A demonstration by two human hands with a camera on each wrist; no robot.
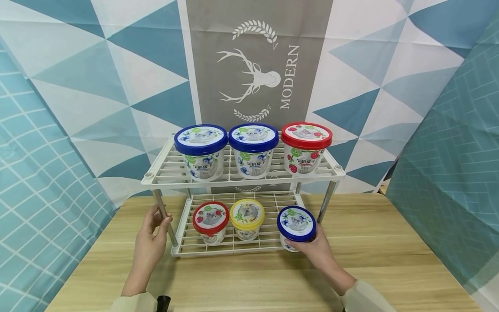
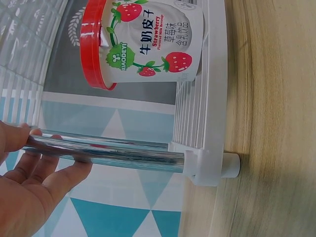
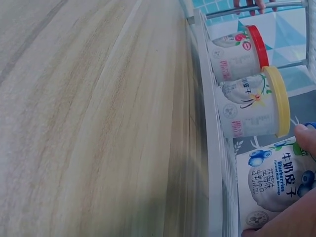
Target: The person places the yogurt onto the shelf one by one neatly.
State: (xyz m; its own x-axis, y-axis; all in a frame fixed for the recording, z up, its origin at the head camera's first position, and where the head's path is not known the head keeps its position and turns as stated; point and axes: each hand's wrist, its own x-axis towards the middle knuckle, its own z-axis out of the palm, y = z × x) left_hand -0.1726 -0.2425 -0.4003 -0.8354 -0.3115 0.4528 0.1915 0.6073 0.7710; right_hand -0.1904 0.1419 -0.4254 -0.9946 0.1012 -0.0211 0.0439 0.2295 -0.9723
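Note:
My right hand [image 1: 317, 249] grips a blue-lidded blueberry tub [image 1: 296, 223] at the right front of the rack's lower shelf. In the right wrist view, the blueberry tub [image 3: 276, 185] has its label facing the camera, thumb near the lid. My left hand [image 1: 153, 234] holds the rack's front left metal post [image 1: 165, 216], thumb and fingers on either side of it in the left wrist view. On the same lower shelf [image 1: 218, 250] stand a red-lidded strawberry tub [image 1: 211, 219] and a yellow-lidded tub [image 1: 247, 216], close together.
Two blue-lidded tubs [image 1: 200, 149] [image 1: 253, 147] and one red-lidded tub [image 1: 306, 147] stand on the white upper shelf [image 1: 241, 185]. The rack stands on a wood-grain table [image 1: 241, 286]. Patterned cloth [image 1: 156, 56] hangs behind it.

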